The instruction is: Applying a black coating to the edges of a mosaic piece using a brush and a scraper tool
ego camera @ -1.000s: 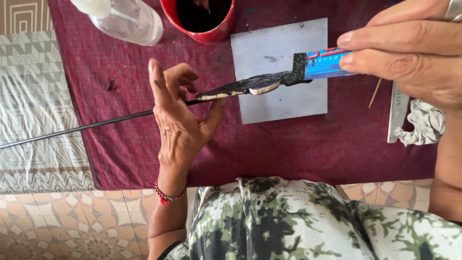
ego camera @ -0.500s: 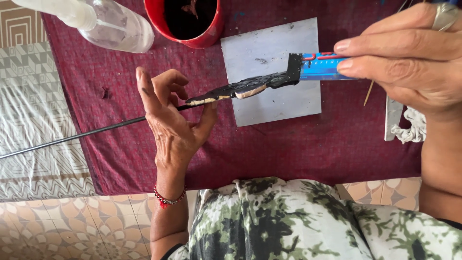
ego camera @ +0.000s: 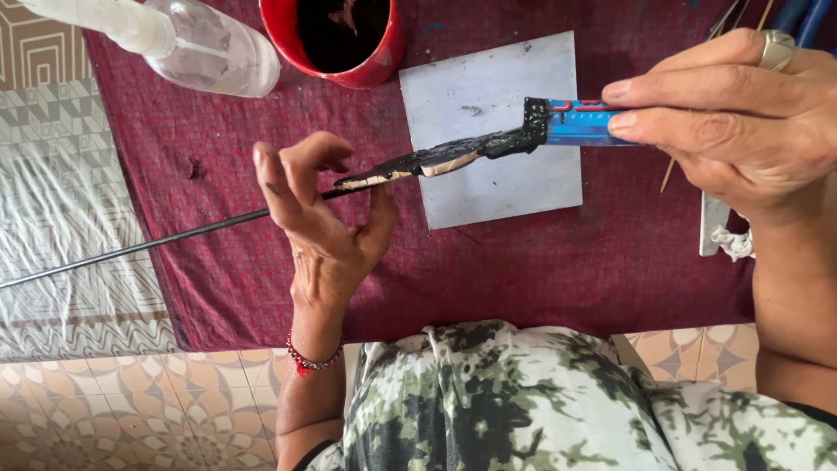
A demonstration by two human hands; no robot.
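My left hand (ego camera: 324, 228) pinches a long thin black rod (ego camera: 139, 247) that runs off to the left. The rod's tip is a pale wooden piece coated in black paste (ego camera: 410, 163). My right hand (ego camera: 737, 118), with a ring on one finger, holds a blue flat tool (ego camera: 586, 123) whose black-smeared end (ego camera: 532, 122) rests against the coated tip. Both meet above a grey square plate (ego camera: 497, 187) lying on a maroon cloth (ego camera: 523, 270).
A red cup (ego camera: 366, 65) with dark contents stands at the top. A clear plastic spray bottle (ego camera: 205, 54) lies at the top left. A patterned mat (ego camera: 70, 227) is at the left. Thin sticks (ego camera: 671, 170) and a white rag (ego camera: 732, 244) lie at the right. My camouflage-clad knees (ego camera: 540, 401) fill the bottom.
The view has shifted slightly; both hands and the rod sit a little lower and left in view. The blue tool's smeared end stays against the coated tip.
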